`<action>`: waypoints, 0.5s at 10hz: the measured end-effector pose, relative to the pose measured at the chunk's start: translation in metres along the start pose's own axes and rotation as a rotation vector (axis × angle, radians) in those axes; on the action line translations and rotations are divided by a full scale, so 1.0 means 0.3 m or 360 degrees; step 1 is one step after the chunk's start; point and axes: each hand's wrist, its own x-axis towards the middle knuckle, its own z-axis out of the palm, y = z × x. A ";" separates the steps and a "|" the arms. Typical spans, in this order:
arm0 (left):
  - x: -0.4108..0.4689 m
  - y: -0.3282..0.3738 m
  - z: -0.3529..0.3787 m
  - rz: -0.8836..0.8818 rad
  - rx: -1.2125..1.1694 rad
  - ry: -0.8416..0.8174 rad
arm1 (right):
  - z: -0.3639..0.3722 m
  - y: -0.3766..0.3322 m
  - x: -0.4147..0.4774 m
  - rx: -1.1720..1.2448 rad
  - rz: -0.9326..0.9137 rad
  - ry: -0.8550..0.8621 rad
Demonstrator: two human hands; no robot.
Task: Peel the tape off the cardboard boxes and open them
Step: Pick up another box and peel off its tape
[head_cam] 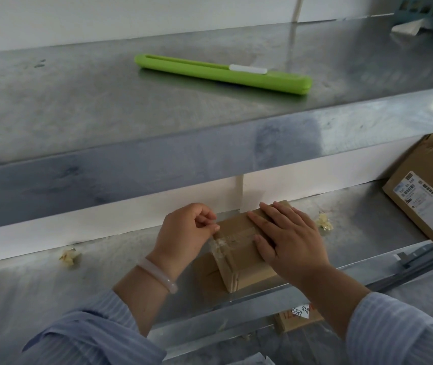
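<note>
Cardboard box (241, 259), likely light, stiff; clingy tape (220, 245) pinched by left hand (187, 233) at box edge; right hand (291, 241) flat atop.

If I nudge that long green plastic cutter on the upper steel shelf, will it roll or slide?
Probably slides, not rolls: the long green plastic cutter looks flat-sided and lies flat on the smooth upper steel shelf. Likely light and stiff, being one slim plastic body.
</note>
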 end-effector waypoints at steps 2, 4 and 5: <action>-0.017 -0.017 0.005 0.0216 0.0259 0.0123 | -0.001 -0.002 0.002 -0.0004 0.0007 -0.0015; -0.042 -0.058 0.019 0.0096 0.0171 0.0059 | -0.007 -0.004 0.009 -0.0016 0.0021 -0.0077; -0.056 -0.063 0.022 -0.0010 0.0165 0.0019 | -0.012 -0.004 0.013 -0.0008 0.0032 -0.0126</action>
